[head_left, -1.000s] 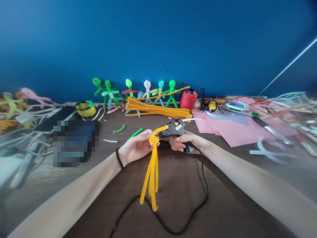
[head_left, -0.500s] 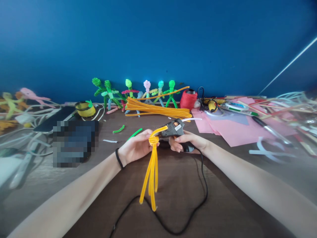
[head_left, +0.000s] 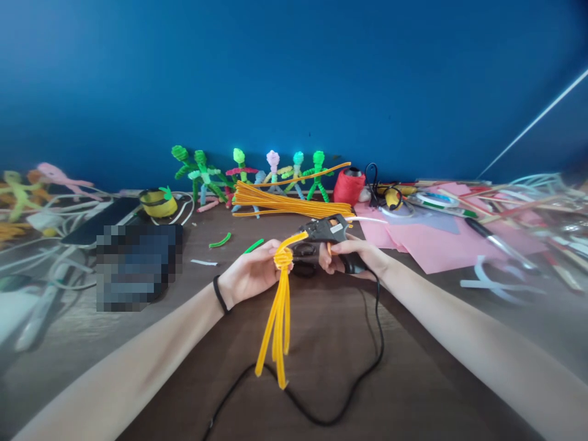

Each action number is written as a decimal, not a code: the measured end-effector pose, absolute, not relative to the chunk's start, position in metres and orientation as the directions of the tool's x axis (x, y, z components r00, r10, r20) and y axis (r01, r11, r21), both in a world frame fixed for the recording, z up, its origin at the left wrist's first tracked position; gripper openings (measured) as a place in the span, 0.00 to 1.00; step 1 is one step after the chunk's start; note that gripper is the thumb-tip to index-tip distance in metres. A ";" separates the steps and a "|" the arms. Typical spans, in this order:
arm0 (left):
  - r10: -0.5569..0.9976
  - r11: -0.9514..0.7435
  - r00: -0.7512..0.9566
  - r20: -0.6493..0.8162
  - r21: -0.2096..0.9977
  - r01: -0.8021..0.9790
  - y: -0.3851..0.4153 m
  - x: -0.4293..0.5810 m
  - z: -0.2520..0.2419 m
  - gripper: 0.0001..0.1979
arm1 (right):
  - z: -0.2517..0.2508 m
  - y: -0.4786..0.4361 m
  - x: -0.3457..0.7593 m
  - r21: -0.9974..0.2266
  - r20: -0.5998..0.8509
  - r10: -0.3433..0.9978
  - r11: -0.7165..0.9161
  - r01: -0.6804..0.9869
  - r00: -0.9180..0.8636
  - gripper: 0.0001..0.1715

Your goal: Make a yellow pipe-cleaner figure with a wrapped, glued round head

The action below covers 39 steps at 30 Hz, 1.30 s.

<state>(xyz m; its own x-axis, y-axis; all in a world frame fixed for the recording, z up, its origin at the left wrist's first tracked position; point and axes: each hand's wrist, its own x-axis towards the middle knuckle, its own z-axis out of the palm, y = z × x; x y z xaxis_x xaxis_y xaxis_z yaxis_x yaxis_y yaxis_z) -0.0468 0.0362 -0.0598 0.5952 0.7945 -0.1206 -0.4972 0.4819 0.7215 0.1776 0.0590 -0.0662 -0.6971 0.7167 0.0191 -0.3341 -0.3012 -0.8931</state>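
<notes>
Pinched in the fingers of my left hand (head_left: 252, 274) is a bundle of yellow pipe cleaners (head_left: 281, 306), coiled into a knob at the top with several long strands hanging down. One loose end curves up to the right, towards the nozzle of a black glue gun (head_left: 328, 229). My right hand (head_left: 353, 256) is wrapped round the gun's handle, a finger at the orange trigger. A white glue stick (head_left: 367, 218) pokes from the gun's back. Its black cord (head_left: 381, 331) loops down across the table. Whether the nozzle touches the yellow strand I cannot tell.
Behind my hands lies a pile of orange-yellow pipe cleaners (head_left: 285, 201), before several small pipe-cleaner figures (head_left: 318, 171) along the blue wall. A red spool (head_left: 349, 187), pink paper (head_left: 432, 248) and a pen (head_left: 498, 242) are right; a yellow tape roll (head_left: 158, 203) is left.
The glue gun has shifted slightly up and its nozzle sits a little farther from the coiled knob. Both my hands keep their hold; the yellow bundle has moved slightly left.
</notes>
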 end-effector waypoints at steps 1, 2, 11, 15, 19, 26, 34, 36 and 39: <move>0.795 0.482 0.595 -0.121 0.721 -0.497 0.036 -0.047 -0.060 0.04 | -0.064 0.060 0.178 -0.890 -0.018 0.764 -0.306 -0.337 -0.645 0.05; 0.795 0.481 0.594 -0.121 0.722 -0.497 0.036 -0.047 -0.059 0.04 | -0.062 0.061 0.179 -0.888 -0.060 0.810 -0.311 -0.339 -0.584 0.06; 0.804 0.471 0.584 -0.111 0.717 -0.513 0.035 -0.045 -0.060 0.04 | -0.056 0.065 0.168 -0.964 -0.243 0.947 -0.260 -0.059 -0.209 0.15; 0.804 0.470 0.584 -0.116 0.725 -0.503 0.036 -0.046 -0.060 0.04 | -0.055 0.066 0.175 -0.966 -0.184 0.968 -0.146 0.213 -0.171 0.26; 0.800 0.472 0.588 -0.117 0.728 -0.497 0.036 -0.046 -0.062 0.05 | -0.049 0.066 0.183 -0.711 -0.094 0.991 -0.002 0.703 -0.092 0.33; 0.803 0.463 0.586 -0.107 0.732 -0.500 0.035 -0.046 -0.062 0.05 | -0.050 0.065 0.182 -0.226 -0.084 0.996 -0.032 0.974 0.013 0.42; 0.788 0.466 0.609 -0.091 0.734 -0.494 0.037 -0.046 -0.063 0.05 | -0.053 0.066 0.184 -0.178 0.034 0.999 0.034 0.983 -0.029 0.33; 0.784 0.466 0.616 -0.084 0.735 -0.492 0.037 -0.046 -0.064 0.05 | -0.049 0.063 0.182 -0.189 0.110 0.994 0.049 0.981 -0.029 0.28; 0.772 0.458 0.633 -0.065 0.748 -0.481 0.037 -0.047 -0.065 0.04 | -0.039 0.052 0.174 -0.298 0.285 0.958 0.123 0.947 -0.034 0.24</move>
